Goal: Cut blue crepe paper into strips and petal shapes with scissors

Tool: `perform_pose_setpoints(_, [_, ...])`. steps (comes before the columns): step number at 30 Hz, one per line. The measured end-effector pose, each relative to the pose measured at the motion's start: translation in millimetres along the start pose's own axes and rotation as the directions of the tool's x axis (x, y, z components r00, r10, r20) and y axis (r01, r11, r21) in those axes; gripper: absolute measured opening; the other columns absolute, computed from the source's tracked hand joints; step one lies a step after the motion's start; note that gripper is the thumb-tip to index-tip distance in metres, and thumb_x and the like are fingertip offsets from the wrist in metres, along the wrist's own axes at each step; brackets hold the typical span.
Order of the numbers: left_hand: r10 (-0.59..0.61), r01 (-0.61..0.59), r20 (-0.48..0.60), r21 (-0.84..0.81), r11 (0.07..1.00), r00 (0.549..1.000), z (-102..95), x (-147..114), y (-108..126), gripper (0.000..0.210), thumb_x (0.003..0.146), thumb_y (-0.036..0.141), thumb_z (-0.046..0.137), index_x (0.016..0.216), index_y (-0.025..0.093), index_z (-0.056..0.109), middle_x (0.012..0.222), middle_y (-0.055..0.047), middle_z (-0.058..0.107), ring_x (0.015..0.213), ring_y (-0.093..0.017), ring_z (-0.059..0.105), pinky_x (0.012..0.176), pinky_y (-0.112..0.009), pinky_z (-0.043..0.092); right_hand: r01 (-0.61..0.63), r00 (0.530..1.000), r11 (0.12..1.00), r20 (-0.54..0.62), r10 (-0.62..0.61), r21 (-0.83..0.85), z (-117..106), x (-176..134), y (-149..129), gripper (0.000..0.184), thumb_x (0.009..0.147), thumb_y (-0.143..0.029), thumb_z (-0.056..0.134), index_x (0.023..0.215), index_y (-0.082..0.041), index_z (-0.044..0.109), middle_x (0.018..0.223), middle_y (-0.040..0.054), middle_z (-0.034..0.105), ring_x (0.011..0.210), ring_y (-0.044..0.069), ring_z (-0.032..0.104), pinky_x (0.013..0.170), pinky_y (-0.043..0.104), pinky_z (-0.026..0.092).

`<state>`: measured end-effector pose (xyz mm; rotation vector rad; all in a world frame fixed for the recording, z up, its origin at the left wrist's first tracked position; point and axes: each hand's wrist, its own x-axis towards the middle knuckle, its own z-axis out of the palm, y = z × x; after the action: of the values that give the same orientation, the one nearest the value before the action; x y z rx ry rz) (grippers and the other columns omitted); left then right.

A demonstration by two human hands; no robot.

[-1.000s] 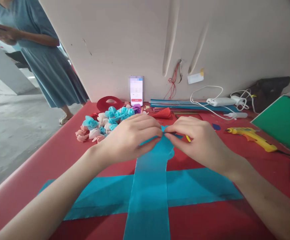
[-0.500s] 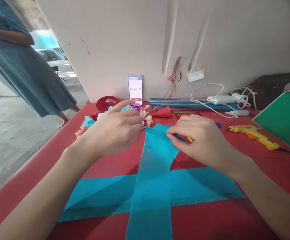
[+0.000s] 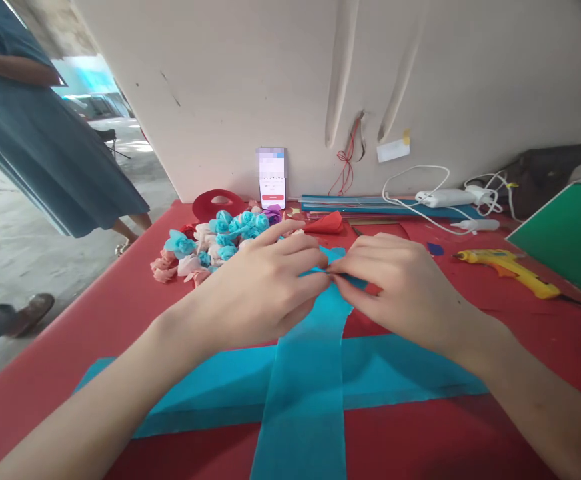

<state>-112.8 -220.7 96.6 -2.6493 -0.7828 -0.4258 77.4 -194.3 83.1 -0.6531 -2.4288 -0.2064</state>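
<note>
Both hands meet at the strip's (image 3: 303, 373) far end, left hand (image 3: 265, 293) and right hand (image 3: 400, 287) fingertips pinched shut on its edge, gathering it, roses (image 3: 215, 243) piled far left.

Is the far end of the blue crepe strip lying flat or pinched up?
Pinched up. The left hand and right hand meet fingertip to fingertip on the far end of the blue crepe strip, bunching it; the rest lies spread.

At frame centre, the left hand (image 3: 265, 290) and right hand (image 3: 400, 287) are pinching the far end of a blue crepe strip (image 3: 305, 380) that is crossing another blue strip (image 3: 400, 370) on the red table (image 3: 70, 347). Paper roses (image 3: 215, 243) are lying left of centre, a yellow glue gun (image 3: 507, 270) at right.
</note>
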Motion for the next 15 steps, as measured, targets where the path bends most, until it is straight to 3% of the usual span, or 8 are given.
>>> perform_pose_setpoints(3, [0.002,-0.003,0.024,0.02,1.0,1.0,1.4,0,-1,0.031,0.09,0.008,0.037,0.074,0.016,0.063,0.076,-0.004,0.064,0.08,-0.018,0.057,0.096,-0.04,0.043,0.002,1.0,1.0,0.021,-0.003,0.005,-2,0,0,0.026,0.086,-0.013,0.049,0.067,-0.015,0.065,0.061,0.0028,0.063,0.059,0.016,0.053,0.058,0.03,0.039])
perform_pose_setpoints(7, [-0.018,0.007,0.111,0.101,0.995,0.994,-2.7,-6,-15,0.037,0.087,0.005,0.034,0.063,0.017,0.059,0.063,-0.001,0.057,0.065,-0.015,0.052,0.108,-0.047,0.031,-0.044,0.996,0.998,0.079,0.041,0.035,-8,-1,9,0.026,0.085,-0.014,0.05,0.065,-0.016,0.066,0.06,0.003,0.062,0.059,0.016,0.053,0.058,0.03,0.039])
perform_pose_setpoints(9, [-0.082,0.065,0.126,0.128,0.99,0.989,-4.9,-11,-23,0.038,0.088,0.007,0.033,0.06,0.016,0.058,0.062,-0.002,0.058,0.064,-0.016,0.054,0.103,-0.048,0.036,-0.065,0.995,0.997,0.078,0.062,0.039,-11,-2,13,0.026,0.084,-0.014,0.051,0.064,-0.017,0.066,0.06,0.0031,0.063,0.06,0.016,0.053,0.06,0.03,0.04])
perform_pose_setpoints(11, [-0.221,0.214,0.089,0.078,0.974,0.971,-5.7,-15,-29,0.033,0.092,0.016,0.036,0.075,0.014,0.064,0.074,-0.005,0.065,0.07,-0.019,0.059,0.086,-0.042,0.048,-0.069,0.995,0.996,0.073,0.065,0.054,-12,-2,16,0.024,0.084,-0.013,0.052,0.065,-0.017,0.066,0.061,0.003,0.063,0.061,0.016,0.053,0.061,0.031,0.041])
perform_pose_setpoints(13, [-0.34,0.343,0.057,-0.057,0.938,0.939,-4.6,-16,-29,0.027,0.093,0.032,0.044,0.104,0.015,0.063,0.095,-0.007,0.067,0.08,-0.02,0.062,0.067,-0.032,0.05,-0.054,0.996,0.995,0.071,0.048,0.088,-11,-1,16,0.022,0.084,-0.012,0.053,0.068,-0.017,0.067,0.062,0.0032,0.064,0.062,0.016,0.054,0.062,0.031,0.041])
perform_pose_setpoints(15, [-0.34,0.344,0.051,-0.175,0.923,0.939,-1.9,-15,-24,0.037,0.09,0.043,0.05,0.117,0.019,0.057,0.103,-0.006,0.067,0.083,-0.019,0.064,0.061,-0.026,0.047,-0.024,0.997,0.992,0.071,0.015,0.121,-10,-1,14,0.02,0.084,-0.012,0.053,0.071,-0.016,0.067,0.064,0.003,0.065,0.063,0.016,0.055,0.063,0.031,0.042])
